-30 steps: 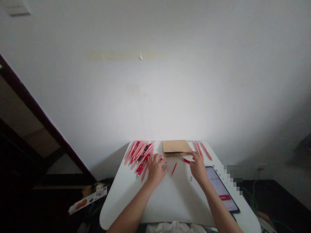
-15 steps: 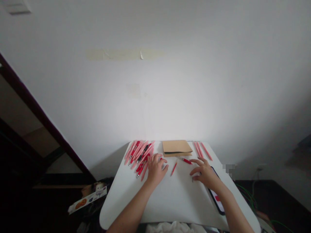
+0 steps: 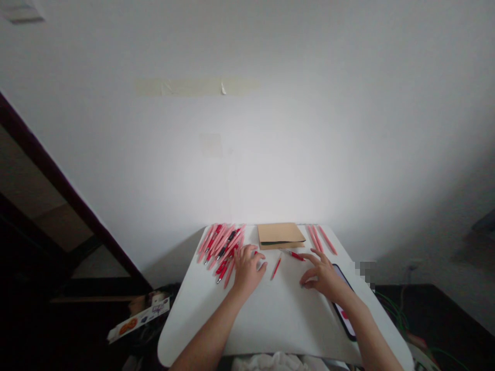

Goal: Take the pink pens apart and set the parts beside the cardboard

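My left hand (image 3: pixel 247 270) rests over the right edge of a heap of pink, red and black pens (image 3: pixel 222 245), thumb and fingers apart. A small red bit shows behind its fingertips; what it belongs to is hidden. My right hand (image 3: pixel 325 278) is over the table, its thumb and a bent finger close together at a tiny greyish piece too small to name. Its outstretched forefinger reaches the end of a red pen part (image 3: pixel 297 255). Between the hands lies a thin red-pink pen piece (image 3: pixel 276 269).
A folded brown card (image 3: pixel 281 233) lies at the back of the white table (image 3: pixel 278 324). Several pink pens (image 3: pixel 322 239) lie at the back right. A phone (image 3: pixel 344 319) is partly under my right forearm. A wall stands behind the table.
My right hand has shifted slightly left, and its thumb and bent finger have drawn closer together. My left hand has hardly moved. The view has shifted slightly.
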Action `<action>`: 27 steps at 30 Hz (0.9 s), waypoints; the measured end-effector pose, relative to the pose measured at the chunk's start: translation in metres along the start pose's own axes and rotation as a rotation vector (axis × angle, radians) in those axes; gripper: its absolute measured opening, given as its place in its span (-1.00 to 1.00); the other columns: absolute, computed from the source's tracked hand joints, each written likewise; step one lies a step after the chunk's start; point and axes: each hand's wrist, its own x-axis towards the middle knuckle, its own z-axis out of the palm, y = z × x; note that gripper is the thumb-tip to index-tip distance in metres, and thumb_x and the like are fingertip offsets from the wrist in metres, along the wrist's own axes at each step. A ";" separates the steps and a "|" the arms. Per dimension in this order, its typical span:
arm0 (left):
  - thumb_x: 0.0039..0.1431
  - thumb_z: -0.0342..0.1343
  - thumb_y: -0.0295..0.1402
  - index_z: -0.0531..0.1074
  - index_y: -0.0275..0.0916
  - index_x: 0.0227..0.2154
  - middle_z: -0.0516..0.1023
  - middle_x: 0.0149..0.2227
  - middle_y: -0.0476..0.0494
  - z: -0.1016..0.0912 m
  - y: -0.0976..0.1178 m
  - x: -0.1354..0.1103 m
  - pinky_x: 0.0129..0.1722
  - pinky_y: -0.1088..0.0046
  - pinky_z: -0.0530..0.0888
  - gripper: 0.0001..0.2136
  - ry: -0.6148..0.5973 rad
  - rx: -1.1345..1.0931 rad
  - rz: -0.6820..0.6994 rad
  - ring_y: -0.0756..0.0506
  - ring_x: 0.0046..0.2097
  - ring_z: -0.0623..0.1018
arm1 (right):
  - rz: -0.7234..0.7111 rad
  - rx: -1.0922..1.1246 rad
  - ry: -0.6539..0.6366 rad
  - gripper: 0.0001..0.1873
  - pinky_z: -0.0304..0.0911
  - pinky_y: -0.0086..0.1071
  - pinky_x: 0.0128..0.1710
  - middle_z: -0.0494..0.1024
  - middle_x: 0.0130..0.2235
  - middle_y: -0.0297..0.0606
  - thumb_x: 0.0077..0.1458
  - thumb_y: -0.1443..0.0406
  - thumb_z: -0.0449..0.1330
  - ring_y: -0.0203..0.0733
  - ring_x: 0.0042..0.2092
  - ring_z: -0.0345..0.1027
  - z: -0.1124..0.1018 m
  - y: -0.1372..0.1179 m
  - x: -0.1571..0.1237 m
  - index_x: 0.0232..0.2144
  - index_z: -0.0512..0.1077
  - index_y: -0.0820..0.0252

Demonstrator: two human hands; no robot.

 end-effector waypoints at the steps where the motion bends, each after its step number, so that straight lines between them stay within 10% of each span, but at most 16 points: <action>1: 0.04 0.22 -0.38 0.52 -0.09 -0.35 0.46 -0.06 -0.12 0.000 0.000 0.000 0.18 -0.06 0.18 -0.91 0.000 0.001 -0.001 -0.22 0.08 0.39 | 0.001 -0.002 0.009 -0.72 0.10 0.11 0.18 0.39 0.16 -0.43 -0.28 0.45 0.39 0.16 0.30 -0.01 0.000 -0.001 0.000 -0.57 0.59 -0.12; 27: 0.00 0.31 -0.38 0.59 -0.06 -0.37 0.48 -0.03 -0.12 0.003 -0.001 0.002 0.13 0.05 0.35 -0.89 0.015 -0.168 0.088 -0.22 0.09 0.41 | -0.118 0.156 0.193 -0.86 0.08 0.06 0.20 0.46 0.02 -0.23 -0.03 0.42 0.33 0.07 0.25 0.04 0.021 -0.050 0.051 -0.45 0.56 0.05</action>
